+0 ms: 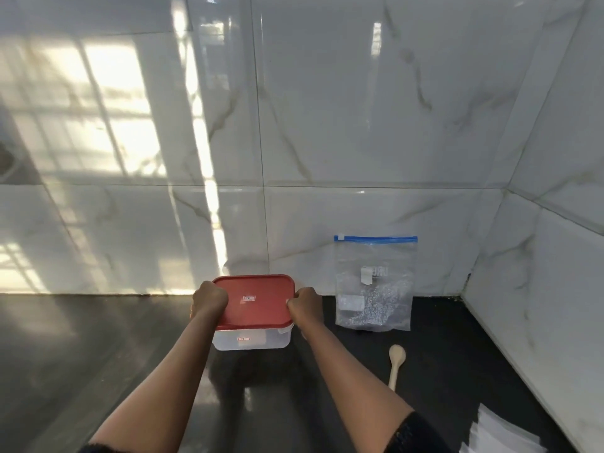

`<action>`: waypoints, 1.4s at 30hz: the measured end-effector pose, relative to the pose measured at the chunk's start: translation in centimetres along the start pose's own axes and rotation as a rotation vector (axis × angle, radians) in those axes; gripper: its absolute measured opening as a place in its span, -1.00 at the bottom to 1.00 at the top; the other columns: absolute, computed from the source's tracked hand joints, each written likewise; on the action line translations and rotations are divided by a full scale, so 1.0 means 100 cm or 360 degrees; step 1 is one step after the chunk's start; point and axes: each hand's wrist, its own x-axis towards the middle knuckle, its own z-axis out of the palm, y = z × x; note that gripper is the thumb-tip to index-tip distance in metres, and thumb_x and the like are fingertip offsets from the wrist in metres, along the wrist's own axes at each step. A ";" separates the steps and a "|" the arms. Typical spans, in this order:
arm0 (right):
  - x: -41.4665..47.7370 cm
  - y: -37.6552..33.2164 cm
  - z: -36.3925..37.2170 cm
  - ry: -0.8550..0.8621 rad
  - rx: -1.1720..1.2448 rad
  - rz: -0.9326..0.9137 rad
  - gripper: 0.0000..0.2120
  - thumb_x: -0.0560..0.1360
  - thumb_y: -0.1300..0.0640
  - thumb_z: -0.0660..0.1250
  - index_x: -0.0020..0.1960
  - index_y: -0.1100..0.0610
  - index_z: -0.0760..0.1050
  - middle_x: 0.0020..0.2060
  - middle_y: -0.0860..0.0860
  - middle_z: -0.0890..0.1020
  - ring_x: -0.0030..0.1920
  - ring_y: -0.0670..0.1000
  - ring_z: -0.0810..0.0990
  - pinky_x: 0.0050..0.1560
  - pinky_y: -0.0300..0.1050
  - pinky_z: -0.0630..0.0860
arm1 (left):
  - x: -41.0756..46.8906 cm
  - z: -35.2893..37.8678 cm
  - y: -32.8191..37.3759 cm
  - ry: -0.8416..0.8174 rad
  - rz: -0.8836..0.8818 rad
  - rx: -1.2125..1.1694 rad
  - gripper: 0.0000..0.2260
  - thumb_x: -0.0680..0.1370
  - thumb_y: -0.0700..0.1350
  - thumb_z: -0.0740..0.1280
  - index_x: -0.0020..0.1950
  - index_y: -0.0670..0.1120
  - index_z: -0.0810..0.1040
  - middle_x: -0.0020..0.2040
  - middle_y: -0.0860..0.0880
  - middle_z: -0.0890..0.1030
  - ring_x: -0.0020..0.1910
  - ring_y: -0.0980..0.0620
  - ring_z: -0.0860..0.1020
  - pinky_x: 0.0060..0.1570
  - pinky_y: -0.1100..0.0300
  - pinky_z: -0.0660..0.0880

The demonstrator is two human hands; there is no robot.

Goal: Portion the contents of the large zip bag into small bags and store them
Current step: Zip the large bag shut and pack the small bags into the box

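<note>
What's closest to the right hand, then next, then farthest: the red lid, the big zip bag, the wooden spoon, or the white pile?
1. red lid: the right hand grips its right edge.
2. large zip bag: standing just to the right.
3. wooden spoon: to the right, nearer the person.
4. white pile: bottom right corner.

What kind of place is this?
Probably a home kitchen: a dark counter meets glossy marble-look wall tiles in a corner, and on the counter are a red-lidded tub, a zip bag and a wooden spoon.
</note>
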 end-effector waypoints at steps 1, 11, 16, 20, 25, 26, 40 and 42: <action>-0.006 0.002 -0.003 0.0030 -0.0005 0.0009 -0.73 0.50 0.29 0.18 -0.36 0.12 0.31 -0.31 0.03 0.48 -0.37 -0.05 0.43 -0.48 -0.26 0.24 | -0.005 -0.002 -0.001 -0.0011 0.0035 -0.0015 -0.76 0.53 -0.29 0.12 0.12 -0.35 0.46 0.12 -0.33 0.53 0.12 -0.30 0.48 -0.03 0.03 0.37; -0.088 0.048 -0.060 0.0167 0.0042 0.0016 -0.85 0.42 0.29 0.21 -0.31 0.15 0.35 -0.43 0.02 0.42 -0.44 -0.03 0.36 -0.46 -0.22 0.23 | -0.084 -0.007 -0.017 -0.0310 0.0143 -0.0298 -0.79 0.48 -0.14 0.33 0.01 -0.27 0.57 0.02 -0.23 0.60 0.01 -0.19 0.56 0.01 0.04 0.51; -0.123 0.065 -0.084 0.0215 -0.0005 0.0113 -0.87 0.44 0.28 0.21 -0.27 0.20 0.46 -0.36 0.08 0.50 -0.37 -0.01 0.42 -0.42 -0.19 0.19 | -0.119 0.001 -0.031 -0.0406 0.0091 -0.0467 -0.84 0.47 -0.13 0.35 -0.11 -0.24 0.58 -0.02 -0.24 0.60 -0.04 -0.19 0.58 0.02 -0.04 0.54; -0.138 0.071 -0.086 0.0297 0.0024 0.0169 -0.80 0.48 0.26 0.21 -0.10 0.31 0.59 -0.19 0.15 0.60 -0.32 -0.06 0.36 -0.34 -0.15 0.31 | -0.135 0.001 -0.040 -0.0494 0.0113 -0.0579 -0.89 0.50 -0.16 0.31 -0.06 -0.17 0.57 0.01 -0.20 0.61 -0.01 -0.17 0.58 0.07 -0.03 0.54; -0.162 0.067 -0.079 0.0445 0.0031 0.0234 -0.83 0.46 0.33 0.17 -0.18 0.38 0.52 -0.24 0.26 0.52 0.03 0.24 0.55 0.05 0.12 0.47 | -0.142 -0.003 -0.046 -0.0602 0.0235 -0.0700 -0.76 0.56 -0.17 0.26 0.18 -0.23 0.53 0.01 -0.19 0.60 -0.03 -0.15 0.58 -0.01 0.00 0.55; -0.168 0.067 -0.080 0.0491 0.0041 0.0248 -0.84 0.46 0.35 0.15 -0.23 0.36 0.46 -0.26 0.21 0.50 0.00 0.24 0.57 0.03 0.11 0.50 | -0.145 -0.003 -0.046 -0.0651 0.0261 -0.0736 -0.77 0.56 -0.16 0.26 0.18 -0.22 0.52 0.01 -0.18 0.59 -0.04 -0.13 0.58 -0.03 0.02 0.56; -0.196 0.070 -0.029 0.0605 -0.1175 -0.0439 -0.49 0.60 -0.12 0.02 0.40 0.18 0.33 0.43 0.14 0.33 0.45 0.14 0.25 0.41 0.10 0.23 | -0.136 0.003 -0.088 -0.0913 0.0603 -0.0650 -0.66 0.57 -0.37 0.04 0.27 -0.18 0.42 0.07 -0.14 0.56 0.02 -0.07 0.55 0.02 0.05 0.56; -0.200 0.062 -0.012 0.0200 -0.1233 -0.0650 -0.18 0.48 -0.39 -0.16 0.51 0.15 0.14 0.51 0.12 0.16 0.52 0.13 0.09 0.50 0.11 0.04 | -0.132 0.000 -0.101 -0.1183 0.0852 -0.0435 -0.43 0.48 -0.42 0.20 0.45 -0.09 0.21 0.25 -0.11 0.44 0.17 -0.08 0.49 0.04 0.08 0.55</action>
